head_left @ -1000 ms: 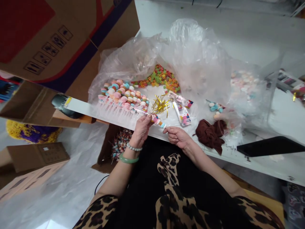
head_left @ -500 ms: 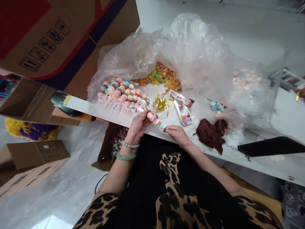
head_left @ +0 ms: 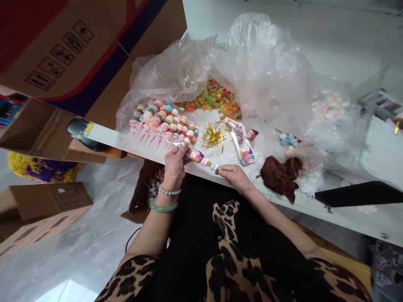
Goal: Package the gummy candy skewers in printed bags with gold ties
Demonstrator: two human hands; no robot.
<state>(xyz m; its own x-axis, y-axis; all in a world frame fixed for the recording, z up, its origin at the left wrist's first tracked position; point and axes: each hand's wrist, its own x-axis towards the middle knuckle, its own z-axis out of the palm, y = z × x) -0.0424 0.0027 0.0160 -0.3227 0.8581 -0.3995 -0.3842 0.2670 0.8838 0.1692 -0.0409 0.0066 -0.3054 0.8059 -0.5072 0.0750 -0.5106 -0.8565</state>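
A candy skewer with pink, white and blue pieces lies across between my hands. My right hand pinches its lower end between finger and thumb. My left hand is shut on a clear plastic sleeve, whose open end sits close to the skewer's pink end. Behind them, rows of finished candy skewers rest on the white table. Gold tinsel ties and printed packets lie just beyond my hands.
Loose ring candies sit inside a crumpled plastic bag. A brown cloth and a black flat slab lie to the right. A cardboard box flap hangs at upper left, and a box of lollipops stands below the table edge.
My left hand has moved left, away from my right hand, carrying the plastic sleeve with it. The skewer now lies flatter, and my right hand has barely moved.
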